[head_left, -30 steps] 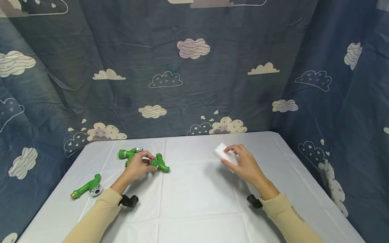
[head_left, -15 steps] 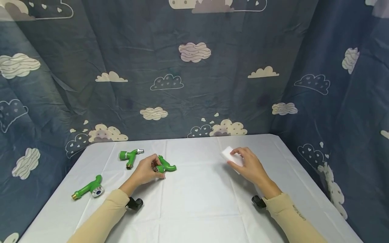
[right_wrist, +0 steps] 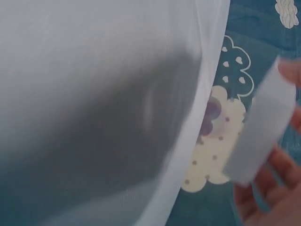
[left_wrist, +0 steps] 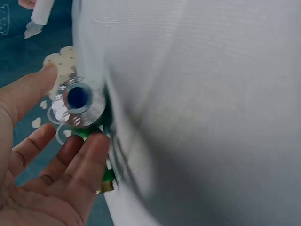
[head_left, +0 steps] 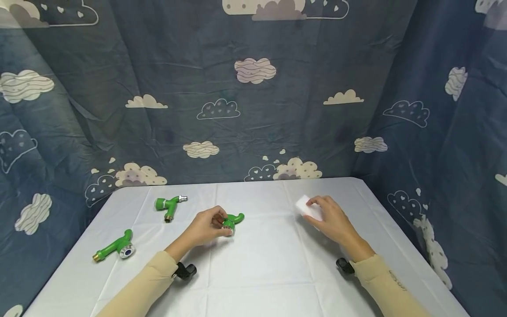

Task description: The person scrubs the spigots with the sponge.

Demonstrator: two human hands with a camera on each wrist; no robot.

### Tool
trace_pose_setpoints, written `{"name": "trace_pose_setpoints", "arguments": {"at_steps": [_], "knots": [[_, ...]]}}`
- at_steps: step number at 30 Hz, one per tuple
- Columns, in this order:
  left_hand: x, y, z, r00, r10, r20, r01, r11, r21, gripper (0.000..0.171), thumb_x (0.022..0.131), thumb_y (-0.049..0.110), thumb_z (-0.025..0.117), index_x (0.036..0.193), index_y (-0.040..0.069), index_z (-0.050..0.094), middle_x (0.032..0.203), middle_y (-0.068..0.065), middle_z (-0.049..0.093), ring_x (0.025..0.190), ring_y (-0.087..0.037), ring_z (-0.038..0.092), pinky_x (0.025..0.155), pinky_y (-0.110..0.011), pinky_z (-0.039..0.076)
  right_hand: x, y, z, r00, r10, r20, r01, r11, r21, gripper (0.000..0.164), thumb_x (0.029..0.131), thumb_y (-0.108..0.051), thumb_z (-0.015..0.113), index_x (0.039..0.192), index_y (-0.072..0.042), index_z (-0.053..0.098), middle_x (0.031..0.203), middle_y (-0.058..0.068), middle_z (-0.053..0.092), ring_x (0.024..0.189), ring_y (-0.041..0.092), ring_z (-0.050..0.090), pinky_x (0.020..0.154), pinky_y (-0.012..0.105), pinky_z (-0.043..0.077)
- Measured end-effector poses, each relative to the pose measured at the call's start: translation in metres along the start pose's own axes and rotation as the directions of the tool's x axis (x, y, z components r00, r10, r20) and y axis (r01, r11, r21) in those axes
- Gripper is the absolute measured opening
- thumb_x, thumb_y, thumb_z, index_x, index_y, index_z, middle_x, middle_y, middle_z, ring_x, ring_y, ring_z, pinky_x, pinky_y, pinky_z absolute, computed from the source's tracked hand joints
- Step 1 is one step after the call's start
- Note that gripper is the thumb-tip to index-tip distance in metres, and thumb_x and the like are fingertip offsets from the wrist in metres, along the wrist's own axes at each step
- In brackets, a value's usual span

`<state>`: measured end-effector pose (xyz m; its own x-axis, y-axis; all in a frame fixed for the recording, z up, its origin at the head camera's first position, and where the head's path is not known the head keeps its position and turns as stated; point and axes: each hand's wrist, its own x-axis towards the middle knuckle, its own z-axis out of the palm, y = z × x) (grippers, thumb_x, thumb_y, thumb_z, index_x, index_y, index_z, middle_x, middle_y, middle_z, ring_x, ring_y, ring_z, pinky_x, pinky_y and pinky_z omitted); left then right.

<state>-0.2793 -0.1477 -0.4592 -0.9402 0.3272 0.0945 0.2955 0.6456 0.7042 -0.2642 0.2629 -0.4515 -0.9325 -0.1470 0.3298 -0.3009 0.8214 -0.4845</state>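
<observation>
Near the middle of the table, my left hand [head_left: 207, 226] grips a green tap [head_left: 229, 223] between thumb and fingers. Its curved spout points right in the head view. In the left wrist view the tap's round silvery knob with a blue centre [left_wrist: 78, 99] faces the camera, and a brass-coloured end [left_wrist: 106, 187] shows below the fingers. Off to the right, my right hand [head_left: 334, 221] holds a white sponge-like block [head_left: 304, 205] just above the cloth. The right wrist view shows the plain white block [right_wrist: 263, 129] pinched between thumb and fingertips.
Two more green taps lie at the left: one [head_left: 171, 207] farther back, with a silvery nozzle, and one [head_left: 119, 245] nearer, with a round silvery knob. A white cloth [head_left: 257, 273] covers the table. Dark blue cloud-patterned curtains [head_left: 285, 127] stand behind and at both sides.
My left hand has carried the tap rightward, away from the far-left tap, and the held tap has turned. My right hand has moved slightly right and nearer with the white block.
</observation>
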Motion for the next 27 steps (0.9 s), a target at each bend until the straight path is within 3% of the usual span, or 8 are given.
{"name": "trace_pose_setpoints", "arguments": {"at_steps": [3, 9, 13, 16, 20, 23, 27], "knots": [[-0.007, 0.001, -0.012, 1.0, -0.007, -0.019, 0.006, 1.0, -0.009, 0.035, 0.091, 0.026, 0.088, 0.116, 0.013, 0.068, 0.111, -0.008, 0.075, 0.099, -0.016, 0.075, 0.09, -0.039, 0.063, -0.007, 0.003, -0.006, 0.994, -0.074, 0.074, 0.076, 0.997, -0.012, 0.038, 0.091, -0.023, 0.087, 0.124, -0.015, 0.069, 0.125, 0.017, 0.068, 0.115, 0.038, 0.065, 0.097, 0.062, 0.056], [-0.026, -0.006, -0.034, 0.997, -0.007, -0.081, 0.006, 1.0, -0.01, 0.03, 0.097, 0.024, 0.082, 0.118, 0.007, 0.068, 0.113, -0.011, 0.077, 0.101, -0.021, 0.076, 0.084, -0.036, 0.063, -0.026, 0.007, -0.014, 0.958, -0.195, 0.211, 0.2, 0.98, -0.001, 0.04, 0.086, -0.01, 0.086, 0.121, -0.02, 0.07, 0.132, 0.011, 0.07, 0.124, 0.04, 0.063, 0.104, 0.067, 0.051], [-0.035, -0.012, -0.041, 0.993, -0.006, -0.121, 0.005, 1.0, -0.011, 0.026, 0.097, 0.023, 0.081, 0.115, 0.008, 0.069, 0.109, -0.009, 0.077, 0.098, -0.022, 0.077, 0.081, -0.034, 0.062, -0.033, 0.008, -0.014, 0.931, -0.221, 0.289, 0.221, 0.975, 0.033, 0.054, 0.074, 0.004, 0.08, 0.117, -0.026, 0.068, 0.134, 0.005, 0.069, 0.128, 0.038, 0.058, 0.103, 0.062, 0.049], [-0.041, -0.015, -0.045, 0.991, -0.018, -0.135, 0.014, 1.0, -0.028, 0.024, 0.097, 0.021, 0.081, 0.113, 0.009, 0.069, 0.112, -0.013, 0.077, 0.1, -0.024, 0.078, 0.076, -0.029, 0.062, -0.038, 0.009, -0.014, 0.909, -0.249, 0.333, 0.243, 0.968, 0.06, 0.059, 0.071, 0.01, 0.075, 0.114, -0.029, 0.066, 0.133, 0.001, 0.068, 0.133, 0.04, 0.055, 0.103, 0.059, 0.051], [-0.047, -0.016, -0.049, 0.987, -0.041, -0.155, 0.037, 0.999, -0.03, 0.023, 0.096, 0.018, 0.082, 0.113, 0.01, 0.068, 0.118, -0.017, 0.075, 0.102, -0.026, 0.078, 0.074, -0.026, 0.061, -0.044, 0.01, -0.017, 0.887, -0.284, 0.364, 0.27, 0.959, 0.091, 0.061, 0.07, 0.015, 0.069, 0.113, -0.029, 0.064, 0.137, 0.002, 0.068, 0.141, 0.049, 0.05, 0.109, 0.068, 0.049], [-0.051, -0.014, -0.053, 0.985, -0.047, -0.167, 0.047, 0.999, -0.003, 0.025, 0.096, 0.019, 0.082, 0.115, 0.01, 0.068, 0.121, -0.017, 0.074, 0.105, -0.028, 0.078, 0.078, -0.03, 0.063, -0.048, 0.007, -0.024, 0.888, -0.256, 0.382, 0.228, 0.967, 0.117, 0.065, 0.069, 0.014, 0.07, 0.118, -0.029, 0.064, 0.151, 0.009, 0.062, 0.149, 0.055, 0.04, 0.114, 0.079, 0.039], [-0.061, -0.008, -0.066, 0.973, -0.041, -0.225, 0.07, 0.99, 0.123, 0.037, 0.098, 0.024, 0.079, 0.129, 0.007, 0.067, 0.132, -0.022, 0.072, 0.119, -0.04, 0.073, 0.095, -0.051, 0.063, -0.046, -0.003, -0.037, 0.932, -0.176, 0.316, 0.145, 0.982, 0.12, 0.069, 0.079, -0.003, 0.083, 0.141, -0.025, 0.061, 0.166, 0.023, 0.044, 0.153, 0.06, 0.03, 0.112, 0.088, 0.031]]}}
